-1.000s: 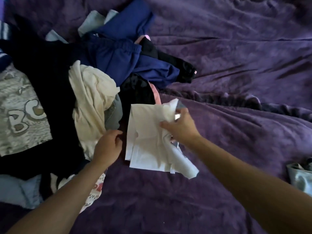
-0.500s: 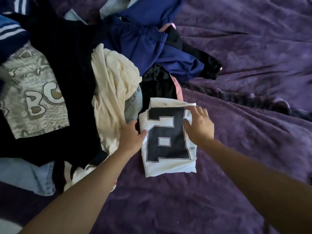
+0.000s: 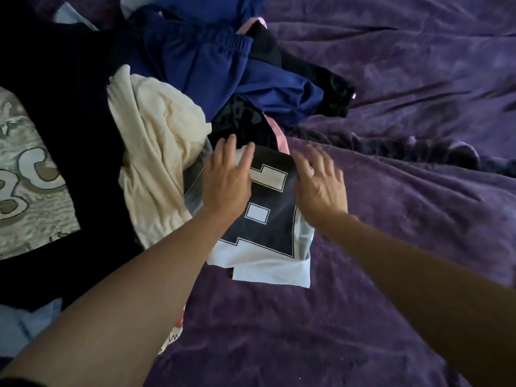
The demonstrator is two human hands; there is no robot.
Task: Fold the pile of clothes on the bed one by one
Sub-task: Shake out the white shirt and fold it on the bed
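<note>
A folded white shirt point(image 3: 268, 263) with a large black print is laid on the purple blanket point(image 3: 405, 196), touching the near edge of the pile of clothes point(image 3: 69, 93). It is pressed flat by both hands. The left hand point(image 3: 227, 177) is laid on its upper left part and the right hand point(image 3: 321, 182) on its upper right edge, with fingers straight and spread. A cream garment point(image 3: 159, 121) is seen just left of it.

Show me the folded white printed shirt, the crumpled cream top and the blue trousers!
Folded white printed shirt point(image 3: 265, 233): head view, black print.
Crumpled cream top point(image 3: 159, 129): head view, bunched middle.
Blue trousers point(image 3: 206, 62): head view, below waistband.
</note>
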